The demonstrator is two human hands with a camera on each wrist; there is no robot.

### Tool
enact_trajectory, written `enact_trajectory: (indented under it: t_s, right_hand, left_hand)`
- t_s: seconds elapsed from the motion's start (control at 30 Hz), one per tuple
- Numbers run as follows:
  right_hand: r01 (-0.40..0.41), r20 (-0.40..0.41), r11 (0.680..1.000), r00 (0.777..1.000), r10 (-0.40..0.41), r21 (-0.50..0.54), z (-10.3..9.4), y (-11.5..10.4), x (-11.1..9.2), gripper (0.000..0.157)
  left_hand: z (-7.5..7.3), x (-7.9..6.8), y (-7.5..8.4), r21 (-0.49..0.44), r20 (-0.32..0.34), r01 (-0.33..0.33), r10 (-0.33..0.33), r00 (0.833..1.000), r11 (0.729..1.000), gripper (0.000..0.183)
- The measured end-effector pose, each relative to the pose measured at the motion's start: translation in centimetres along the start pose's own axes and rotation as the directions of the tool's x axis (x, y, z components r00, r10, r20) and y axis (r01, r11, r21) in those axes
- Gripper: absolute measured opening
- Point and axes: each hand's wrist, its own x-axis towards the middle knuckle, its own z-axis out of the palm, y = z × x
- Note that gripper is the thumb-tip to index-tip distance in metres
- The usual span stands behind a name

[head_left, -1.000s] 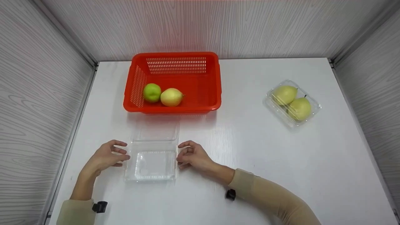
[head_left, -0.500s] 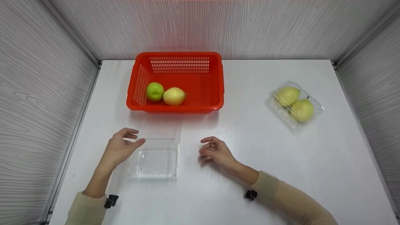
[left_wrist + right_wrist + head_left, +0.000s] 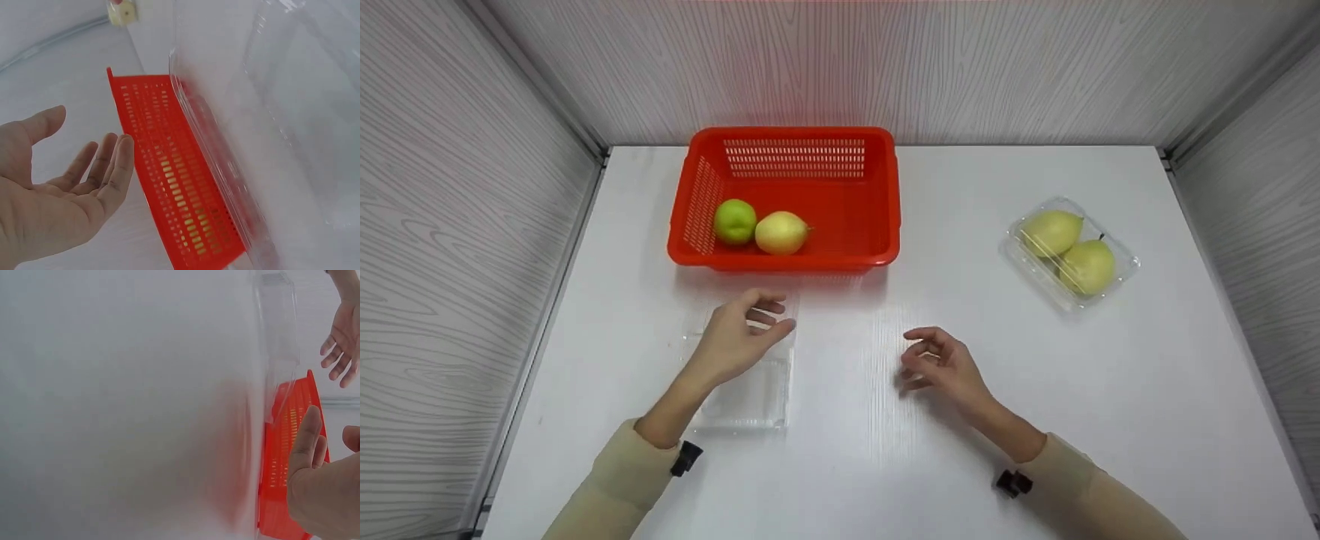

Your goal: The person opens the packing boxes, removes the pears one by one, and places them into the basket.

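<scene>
Two yellow-green pears (image 3: 1051, 233) lie side by side in a clear box (image 3: 1126, 265), beyond the fingers of the right hand (image 3: 946, 369) and well off to their right. A red basket (image 3: 795, 262) stands just beyond the fingers of the left hand (image 3: 739, 337); inside it, a green apple (image 3: 735, 222) touches a paler pear (image 3: 781, 232) whose stem points to the right.

An open tray (image 3: 746, 429) lies on the table (image 3: 847, 480) beneath the left hand and nearer the person than its fingers, partly hidden by that hand. It is see-through, shallow and rectangular, with a ridged inner edge; its lid folds back toward the basket, under the left fingers. The left fingers are loosely bent, with the thumb held apart from them. The right fingers curve gently, thumb apart, over the table well to the right of the tray.

The tray and box are thin, shiny plastic, with streaks of light across the box. The basket is rigid plastic, its walls pierced with narrow slots and its corners rounded. The pears are smooth and plump, the apple rounder and brighter green. The table is white and glossy.
</scene>
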Motion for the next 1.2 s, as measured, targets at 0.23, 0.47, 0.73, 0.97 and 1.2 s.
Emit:
enact_trajectory:
  t_s: [0.23,0.47,0.73,0.97,1.2]
  right_hand:
    - [0.038,-0.161,0.999,0.986,-0.039,-0.010,-3.2,-0.4,-1.3,0.048]
    - [0.071,-0.320,0.996,0.946,-0.052,0.047,-5.6,-1.3,-2.2,0.039]
    - [0.103,-0.429,0.993,0.901,-0.069,0.056,-8.3,-1.7,-3.2,0.034]
    - [0.130,-0.519,0.989,0.852,-0.074,0.073,-10.1,-1.6,-3.8,0.040]
    - [0.181,-0.643,0.980,0.761,-0.089,0.079,-12.2,-1.6,-4.4,0.031]
  left_hand:
    - [4.0,1.9,2.2,-0.041,0.068,-0.120,0.122,0.990,0.992,0.046]
    - [7.6,3.9,4.0,-0.100,0.141,-0.224,0.236,0.961,0.970,0.048]
    - [11.8,6.4,5.5,-0.163,0.218,-0.293,0.324,0.921,0.942,0.049]
    - [15.0,9.1,6.1,-0.191,0.218,-0.304,0.342,0.914,0.933,0.048]
    - [18.1,12.7,6.4,-0.226,0.207,-0.296,0.343,0.916,0.928,0.047]
